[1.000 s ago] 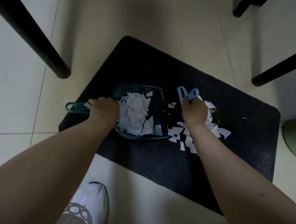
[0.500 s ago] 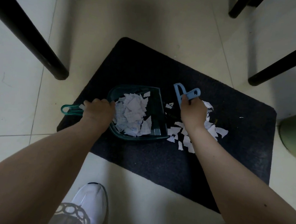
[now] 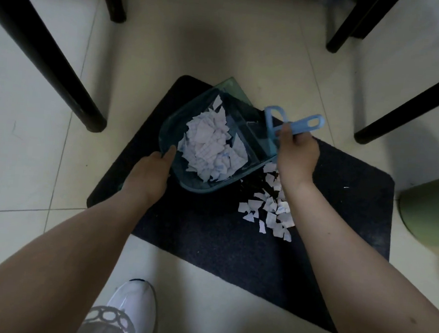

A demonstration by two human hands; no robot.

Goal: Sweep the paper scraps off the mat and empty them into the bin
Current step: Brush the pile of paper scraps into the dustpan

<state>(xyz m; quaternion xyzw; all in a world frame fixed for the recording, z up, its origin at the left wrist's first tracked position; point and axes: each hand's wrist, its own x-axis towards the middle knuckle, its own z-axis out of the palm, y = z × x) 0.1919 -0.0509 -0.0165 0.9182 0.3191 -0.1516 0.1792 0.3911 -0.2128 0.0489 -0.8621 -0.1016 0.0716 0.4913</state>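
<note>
A dark mat (image 3: pixel 208 233) lies on the tiled floor. My left hand (image 3: pixel 151 172) grips the teal dustpan (image 3: pixel 174 134) at its handle end and holds it raised and tilted, mouth pointing away from me. A heap of white paper scraps (image 3: pixel 211 150) sits inside the pan. My right hand (image 3: pixel 295 156) grips the light blue brush (image 3: pixel 294 124) by its handle, just right of the pan; the bristles are hidden. Several loose scraps (image 3: pixel 269 211) lie on the mat under my right wrist. The green bin (image 3: pixel 431 207) shows at the right edge.
Black furniture legs stand at the left (image 3: pixel 49 58), top middle (image 3: pixel 113 0) and right (image 3: pixel 410 101) around the mat. My white shoe (image 3: pixel 130 313) is on the tiles near the mat's front edge.
The dustpan has lifted off the mat and tipped back, its mouth swung away from me. My right hand and the brush rose slightly. The camera moved closer.
</note>
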